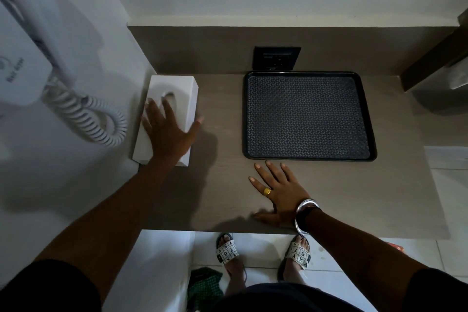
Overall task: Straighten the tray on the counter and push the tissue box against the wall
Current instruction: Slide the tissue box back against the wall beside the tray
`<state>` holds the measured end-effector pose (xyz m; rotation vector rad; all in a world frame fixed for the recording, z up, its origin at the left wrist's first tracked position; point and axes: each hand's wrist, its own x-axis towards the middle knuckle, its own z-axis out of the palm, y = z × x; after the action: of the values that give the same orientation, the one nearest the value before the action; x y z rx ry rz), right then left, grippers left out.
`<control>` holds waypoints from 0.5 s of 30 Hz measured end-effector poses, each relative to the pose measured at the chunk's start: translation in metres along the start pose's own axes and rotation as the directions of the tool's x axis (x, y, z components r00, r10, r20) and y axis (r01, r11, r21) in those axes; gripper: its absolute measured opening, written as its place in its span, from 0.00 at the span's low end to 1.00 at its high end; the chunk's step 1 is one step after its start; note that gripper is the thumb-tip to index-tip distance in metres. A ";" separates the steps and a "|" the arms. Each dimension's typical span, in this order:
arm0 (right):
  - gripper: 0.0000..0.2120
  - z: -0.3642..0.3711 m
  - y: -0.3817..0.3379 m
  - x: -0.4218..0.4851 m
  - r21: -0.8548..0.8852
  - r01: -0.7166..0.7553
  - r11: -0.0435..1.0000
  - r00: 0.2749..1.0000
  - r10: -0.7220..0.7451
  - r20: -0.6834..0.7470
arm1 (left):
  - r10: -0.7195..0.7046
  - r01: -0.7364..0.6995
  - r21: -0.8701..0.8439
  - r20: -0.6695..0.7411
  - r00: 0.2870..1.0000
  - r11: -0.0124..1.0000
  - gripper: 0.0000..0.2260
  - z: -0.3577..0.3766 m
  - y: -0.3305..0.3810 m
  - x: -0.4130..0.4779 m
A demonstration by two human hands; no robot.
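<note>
Your left hand [169, 132] lies open, palm flat on the tissue box [169, 111] beside the wall [106, 33], while your right hand [276, 195] rests open and empty near the tray [309, 115].

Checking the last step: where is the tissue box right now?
In the head view, the tissue box lies at the counter's left edge beside the side wall, under the left hand, left of the tray.

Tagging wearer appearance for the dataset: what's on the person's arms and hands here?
Both forearms are bare, with dark short sleeves at the frame's bottom corners. The left hand wears nothing visible. The right hand has a gold ring on one finger; its wrist carries silver bangles around a black band.
</note>
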<state>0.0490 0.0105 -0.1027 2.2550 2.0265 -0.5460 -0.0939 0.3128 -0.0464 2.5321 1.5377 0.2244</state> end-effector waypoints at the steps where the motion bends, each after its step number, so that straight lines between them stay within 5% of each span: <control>1: 0.45 0.000 0.000 0.000 -0.002 0.000 1.000 1.000 0.000 -0.001 | 0.093 -0.092 0.034 -0.008 0.996 0.995 0.47 -0.001 -0.003 -0.010; 6: 0.45 -0.002 -0.001 -0.001 -0.004 0.001 1.000 1.000 -0.001 0.000 | 0.301 -0.308 0.160 0.069 0.951 0.938 0.48 0.000 -0.027 -0.041; 15: 0.44 -0.002 -0.001 -0.001 -0.020 0.010 1.000 1.000 -0.011 -0.019 | 0.227 -0.228 0.172 0.026 0.973 0.958 0.45 -0.002 -0.022 -0.009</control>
<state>0.0481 0.0104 -0.1003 2.2489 2.0446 -0.5046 -0.1171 0.3145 -0.0499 2.8446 1.3133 0.1146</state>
